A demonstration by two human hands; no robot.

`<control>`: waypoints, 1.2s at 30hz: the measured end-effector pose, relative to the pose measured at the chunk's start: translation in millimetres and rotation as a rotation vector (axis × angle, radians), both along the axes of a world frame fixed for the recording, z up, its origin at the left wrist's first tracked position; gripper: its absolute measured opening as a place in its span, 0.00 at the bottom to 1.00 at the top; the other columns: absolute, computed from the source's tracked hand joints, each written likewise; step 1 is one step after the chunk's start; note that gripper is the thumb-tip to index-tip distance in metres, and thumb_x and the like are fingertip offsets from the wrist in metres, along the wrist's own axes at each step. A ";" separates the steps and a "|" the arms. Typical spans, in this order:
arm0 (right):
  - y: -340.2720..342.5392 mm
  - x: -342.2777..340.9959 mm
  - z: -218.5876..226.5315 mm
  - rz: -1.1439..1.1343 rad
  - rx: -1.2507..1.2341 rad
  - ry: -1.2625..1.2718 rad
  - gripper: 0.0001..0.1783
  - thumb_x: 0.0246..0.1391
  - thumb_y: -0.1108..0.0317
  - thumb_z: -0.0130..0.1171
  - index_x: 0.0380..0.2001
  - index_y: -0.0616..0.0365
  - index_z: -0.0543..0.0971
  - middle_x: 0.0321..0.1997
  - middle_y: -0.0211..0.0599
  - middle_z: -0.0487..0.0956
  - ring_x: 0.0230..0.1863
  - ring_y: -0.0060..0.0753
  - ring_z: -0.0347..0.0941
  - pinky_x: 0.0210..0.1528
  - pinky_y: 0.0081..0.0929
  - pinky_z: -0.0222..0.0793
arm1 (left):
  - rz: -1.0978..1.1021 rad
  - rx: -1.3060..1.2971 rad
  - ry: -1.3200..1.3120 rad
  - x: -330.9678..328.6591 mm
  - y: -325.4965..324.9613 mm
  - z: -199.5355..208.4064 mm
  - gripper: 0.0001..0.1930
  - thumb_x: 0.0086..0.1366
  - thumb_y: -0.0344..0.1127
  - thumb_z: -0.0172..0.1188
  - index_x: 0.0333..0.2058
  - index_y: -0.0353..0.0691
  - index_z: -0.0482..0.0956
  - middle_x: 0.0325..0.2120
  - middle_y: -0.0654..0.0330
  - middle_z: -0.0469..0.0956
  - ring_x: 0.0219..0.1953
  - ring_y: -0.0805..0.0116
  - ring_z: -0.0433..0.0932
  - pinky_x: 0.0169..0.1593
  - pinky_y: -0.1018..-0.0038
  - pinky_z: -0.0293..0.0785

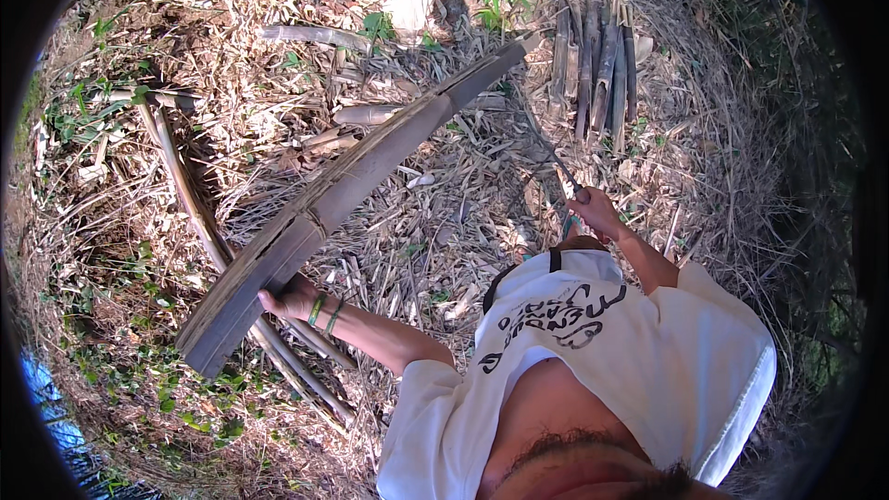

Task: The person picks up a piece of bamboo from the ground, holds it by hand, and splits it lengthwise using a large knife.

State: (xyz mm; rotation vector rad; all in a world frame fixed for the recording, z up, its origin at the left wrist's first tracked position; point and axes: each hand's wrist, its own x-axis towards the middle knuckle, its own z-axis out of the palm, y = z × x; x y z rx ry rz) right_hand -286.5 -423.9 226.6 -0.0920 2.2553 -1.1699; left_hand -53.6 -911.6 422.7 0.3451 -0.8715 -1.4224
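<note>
Below, as seen from the head camera: the left hand (289,299) is closed around the underside of a long split bamboo culm (344,194), gripping it near its lower, wider end. From that grip the culm's long axis runs up and to the right, its far tip resting near a bundle of cut bamboo lengths (597,69) laid side by side on the ground. The right hand (597,213) is clenched on the handle of a long thin blade (548,150) — probably a machete, though the blade is too slim to tell its shape. The blade slants up and to the left from the fist, so that its point lies close to the culm's far end; whether the two touch cannot be made out. The left hand is thus the one bearing the culm, the right hand well apart from it. Dry bamboo litter (444,241) covers the ground, and thinner poles (190,194) lie beneath the culm.
</note>
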 end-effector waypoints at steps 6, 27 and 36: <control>-23.8 -3.0 -26.1 -0.034 -0.149 0.193 0.19 0.49 0.59 0.67 0.28 0.61 0.69 0.22 0.31 0.70 0.25 0.28 0.66 0.31 0.30 0.64 | -0.197 -0.146 0.055 -10.5 -9.2 3.2 0.41 0.46 0.47 0.71 0.57 0.35 0.66 0.53 0.51 0.72 0.55 0.55 0.71 0.63 0.56 0.63; 24.3 7.5 -38.6 -0.097 0.108 -0.029 0.23 0.45 0.50 0.64 0.17 0.61 0.75 0.18 0.42 0.75 0.22 0.37 0.73 0.29 0.34 0.68 | 0.032 -0.035 -0.029 -67.5 56.9 73.1 0.32 0.51 0.49 0.67 0.51 0.35 0.73 0.48 0.53 0.76 0.51 0.59 0.73 0.59 0.62 0.65; 80.7 18.4 -114.7 -0.171 0.239 -0.175 0.19 0.41 0.56 0.66 0.26 0.64 0.79 0.21 0.45 0.79 0.24 0.42 0.78 0.31 0.38 0.72 | 0.455 0.196 -0.026 -69.6 69.5 72.3 0.35 0.40 0.35 0.73 0.51 0.41 0.73 0.49 0.49 0.75 0.48 0.51 0.77 0.57 0.55 0.75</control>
